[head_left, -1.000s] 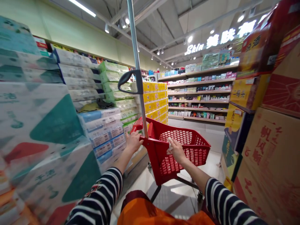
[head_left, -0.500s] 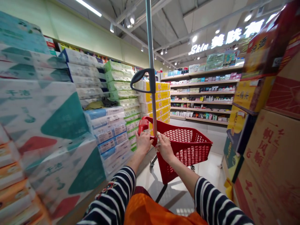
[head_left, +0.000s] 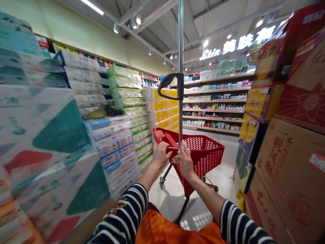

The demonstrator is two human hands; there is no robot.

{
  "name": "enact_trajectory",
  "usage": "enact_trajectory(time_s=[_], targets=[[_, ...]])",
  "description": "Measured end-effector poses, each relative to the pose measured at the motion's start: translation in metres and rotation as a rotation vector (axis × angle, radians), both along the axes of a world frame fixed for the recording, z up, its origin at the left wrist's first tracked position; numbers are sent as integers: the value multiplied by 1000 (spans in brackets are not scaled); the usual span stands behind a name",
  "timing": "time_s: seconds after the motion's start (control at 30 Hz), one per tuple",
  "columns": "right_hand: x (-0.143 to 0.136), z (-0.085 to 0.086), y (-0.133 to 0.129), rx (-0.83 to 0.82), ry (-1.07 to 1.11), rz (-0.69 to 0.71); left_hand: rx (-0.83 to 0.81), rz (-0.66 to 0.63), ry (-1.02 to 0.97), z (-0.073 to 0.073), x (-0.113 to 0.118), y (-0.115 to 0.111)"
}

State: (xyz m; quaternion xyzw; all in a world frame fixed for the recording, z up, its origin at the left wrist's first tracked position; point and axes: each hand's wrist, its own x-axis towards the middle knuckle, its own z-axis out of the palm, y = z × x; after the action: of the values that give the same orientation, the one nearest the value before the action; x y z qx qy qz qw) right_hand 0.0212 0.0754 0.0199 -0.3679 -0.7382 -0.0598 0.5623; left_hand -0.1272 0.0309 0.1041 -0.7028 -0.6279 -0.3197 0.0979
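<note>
A red plastic shopping basket cart (head_left: 207,159) on dark legs with casters stands in front of me, its meshed basket pointing right. My left hand (head_left: 161,155) is wrapped over the cart's red rim near the handle end. In my right hand (head_left: 186,162) is a crumpled pale cloth (head_left: 177,158), pressed to the rim beside the metal pole. That tall pole (head_left: 180,115) rises from the rim between my hands and the basket, with a dark grey loop handle (head_left: 171,86) on it.
Tissue packs (head_left: 116,142) and large teal-and-white packages (head_left: 45,125) are stacked along the left. Cardboard boxes (head_left: 286,159) rise close on the right. Shelves of small products (head_left: 215,101) stand at the back. Pale floor (head_left: 170,200) shows under the cart.
The cart has turned, its handle end now showing more. The pole and both hands have shifted right in view, while the stacks and shelves have slid left.
</note>
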Motion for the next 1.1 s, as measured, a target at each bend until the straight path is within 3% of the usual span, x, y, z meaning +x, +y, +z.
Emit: enact_trajectory(time_s=[0.2, 0.37, 0.53, 0.83, 1.1], targets=[[-12, 23, -14, 42, -140, 67, 53, 3, -64, -11, 13, 5], [4, 38, -2, -35, -197, 120, -81, -166, 96, 4, -8, 13], [12, 36, 4, -93, -130, 208, -129, -122, 80, 10, -11, 26], [35, 55, 1, -206, -128, 296, -50, -76, -11, 12, 20, 11], [82, 76, 1, -311, -139, 237, 23, -32, 83, 13, 83, -12]])
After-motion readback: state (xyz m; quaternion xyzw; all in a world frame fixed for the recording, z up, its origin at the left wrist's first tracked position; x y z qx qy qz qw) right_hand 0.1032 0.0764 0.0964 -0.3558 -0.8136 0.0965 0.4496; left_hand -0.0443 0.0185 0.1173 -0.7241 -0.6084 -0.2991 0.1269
